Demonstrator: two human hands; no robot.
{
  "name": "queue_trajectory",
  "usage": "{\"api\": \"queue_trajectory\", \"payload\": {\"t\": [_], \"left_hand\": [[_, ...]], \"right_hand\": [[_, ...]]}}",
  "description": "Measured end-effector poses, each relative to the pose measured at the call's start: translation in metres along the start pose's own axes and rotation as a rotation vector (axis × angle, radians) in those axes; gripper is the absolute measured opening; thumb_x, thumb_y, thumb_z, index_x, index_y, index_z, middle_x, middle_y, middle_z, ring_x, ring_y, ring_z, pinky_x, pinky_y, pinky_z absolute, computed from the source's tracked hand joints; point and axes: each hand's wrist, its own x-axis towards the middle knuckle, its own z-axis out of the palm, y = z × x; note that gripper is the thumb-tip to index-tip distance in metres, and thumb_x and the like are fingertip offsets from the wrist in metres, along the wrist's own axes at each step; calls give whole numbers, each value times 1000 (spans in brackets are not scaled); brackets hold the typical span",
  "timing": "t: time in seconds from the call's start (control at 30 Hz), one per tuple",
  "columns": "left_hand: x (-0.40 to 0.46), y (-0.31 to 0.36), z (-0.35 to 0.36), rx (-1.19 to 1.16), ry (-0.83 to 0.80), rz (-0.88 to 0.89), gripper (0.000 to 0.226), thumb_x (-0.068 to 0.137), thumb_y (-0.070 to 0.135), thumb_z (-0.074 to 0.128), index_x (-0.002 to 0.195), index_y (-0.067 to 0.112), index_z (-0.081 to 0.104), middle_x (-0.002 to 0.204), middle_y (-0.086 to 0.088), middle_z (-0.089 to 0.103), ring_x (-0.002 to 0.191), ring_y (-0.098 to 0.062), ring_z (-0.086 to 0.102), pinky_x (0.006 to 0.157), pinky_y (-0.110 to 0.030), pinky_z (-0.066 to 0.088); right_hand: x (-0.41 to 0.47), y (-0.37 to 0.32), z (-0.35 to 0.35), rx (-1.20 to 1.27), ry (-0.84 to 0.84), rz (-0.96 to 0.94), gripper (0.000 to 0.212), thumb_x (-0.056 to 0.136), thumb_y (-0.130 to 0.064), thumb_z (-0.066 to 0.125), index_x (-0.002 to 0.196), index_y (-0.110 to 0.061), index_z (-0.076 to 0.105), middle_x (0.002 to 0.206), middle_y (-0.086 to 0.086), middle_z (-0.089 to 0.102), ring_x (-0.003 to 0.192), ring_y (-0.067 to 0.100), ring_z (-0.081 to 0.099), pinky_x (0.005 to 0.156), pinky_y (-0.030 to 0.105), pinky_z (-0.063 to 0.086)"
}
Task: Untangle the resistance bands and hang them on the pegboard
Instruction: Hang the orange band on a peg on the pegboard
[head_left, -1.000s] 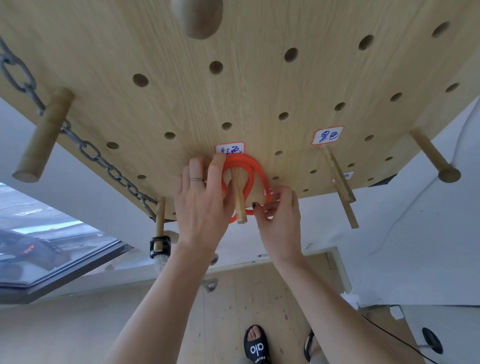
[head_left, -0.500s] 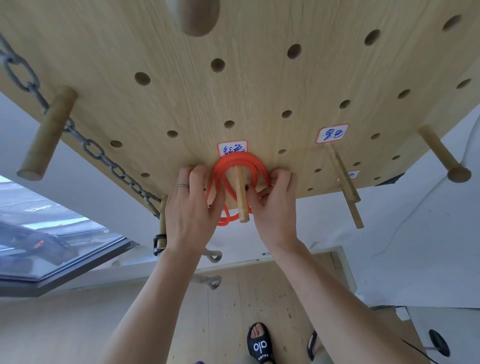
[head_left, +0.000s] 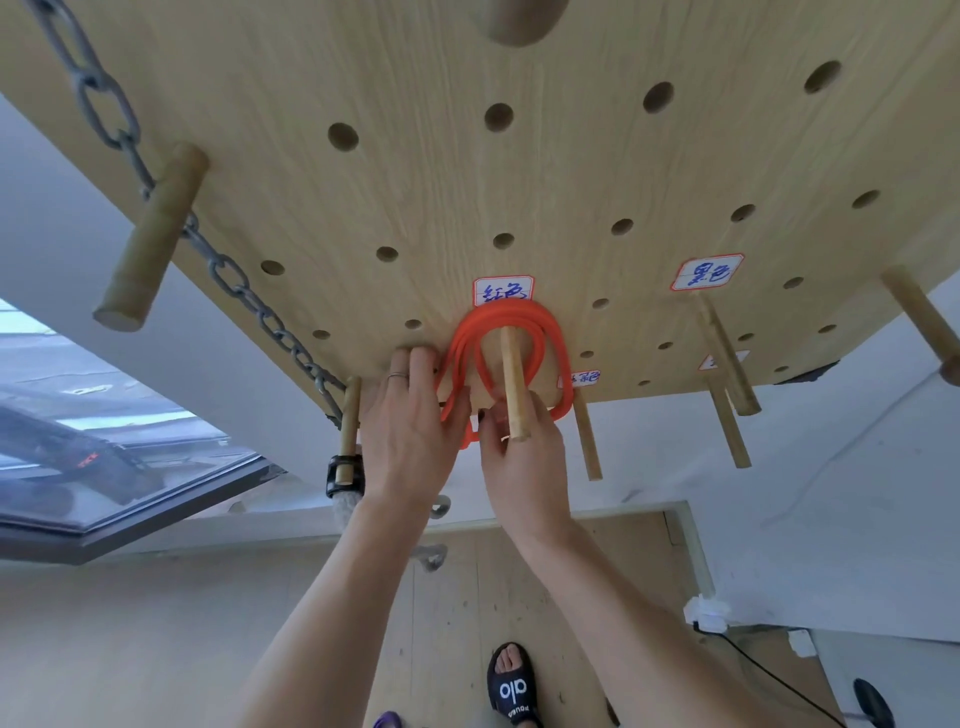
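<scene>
A pale grey-white wall is running behind everything, daylight falling softly across it. Down at the left a dark-framed window is letting in the light, its glass showing a blurred scene outside. Below, a light wooden floor with small dark specks is lying under the view, a pale skirting strip edging it on the right. A white socket is sitting at the foot of the wall, a black cable trailing away from it across the floor
</scene>
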Motion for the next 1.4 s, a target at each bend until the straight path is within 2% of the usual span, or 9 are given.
{"api": "queue_trajectory", "payload": {"t": [0.1, 0.23, 0.33, 0.43, 0.63, 0.87, 1.03, 1.23, 1.4], "left_hand": [[-2, -6, -2, 9, -6, 19, 27, 90, 30, 74, 99, 13, 55, 92, -4, 65, 70, -32, 64, 63, -35, 39], [-1, -8, -5, 79, -22, 14, 19, 97, 31, 66, 102, 18, 53, 92, 0, 68, 70, -35, 65, 78, -46, 51], [-2, -8, -7, 95, -21, 34, 16, 96, 24, 68, 102, 16, 55, 91, -3, 69, 64, -39, 64, 67, -45, 52], [-1, -12, -11, 46, -83, 37, 19, 99, 29, 62, 106, 24, 45, 96, -2, 67, 72, -39, 66, 77, -52, 55], [1, -13, -11, 65, -127, 38, 24, 99, 25, 62, 105, 25, 39, 98, -3, 66, 72, -40, 66, 70, -54, 57], [-1, -5, -7, 236, -68, 30, 26, 95, 28, 71, 102, 20, 48, 89, 1, 70, 53, -31, 67, 60, -43, 56], [-1, -8, 0, 167, -157, -31, 32, 99, 29, 64, 102, 18, 34, 76, -6, 65, 55, -36, 65, 48, -38, 43], [-3, -10, 6, 164, -218, -54, 10, 99, 17, 53, 101, 7, 50, 66, -11, 63, 51, -37, 62, 46, -32, 33], [-4, -11, 7, 137, -152, -80, 17, 98, 21, 62, 93, 9, 52, 58, -10, 59, 45, -35, 58, 46, -28, 23]], "right_hand": [[6, -1, 6, 36, -5, 5, 19, 98, -7, 58, 115, -4, 65, 93, 8, 70, 78, 23, 66, 68, 41, 56], [13, -3, 14, 12, -5, 44, 6, 97, -13, 60, 98, -9, 64, 80, 3, 69, 70, 19, 66, 63, 44, 54], [17, -5, 14, -25, 3, 51, 21, 96, -20, 66, 110, -5, 60, 80, -1, 65, 66, 16, 61, 58, 30, 47], [20, -11, 11, -27, 16, 50, 33, 95, -25, 70, 117, -3, 59, 79, -7, 58, 66, 11, 56, 58, 21, 38], [19, -16, 14, -46, 67, -23, 47, 87, -27, 77, 121, 1, 60, 81, 0, 60, 69, 21, 62, 59, 31, 49], [28, -16, 18, -132, 116, 7, 37, 91, -34, 72, 111, -4, 62, 73, 2, 65, 59, 18, 61, 52, 26, 39], [30, -14, 22, -157, 136, 52, 20, 91, -22, 68, 103, -7, 63, 65, -5, 61, 54, 13, 57, 48, 21, 35], [24, -21, 31, -165, 129, 118, 47, 88, -42, 71, 119, -8, 59, 80, 1, 66, 67, 20, 65, 55, 32, 50], [23, -17, 33, -127, 165, 129, 27, 94, -23, 65, 115, -6, 60, 74, -1, 64, 63, 21, 63, 55, 32, 48]]}}
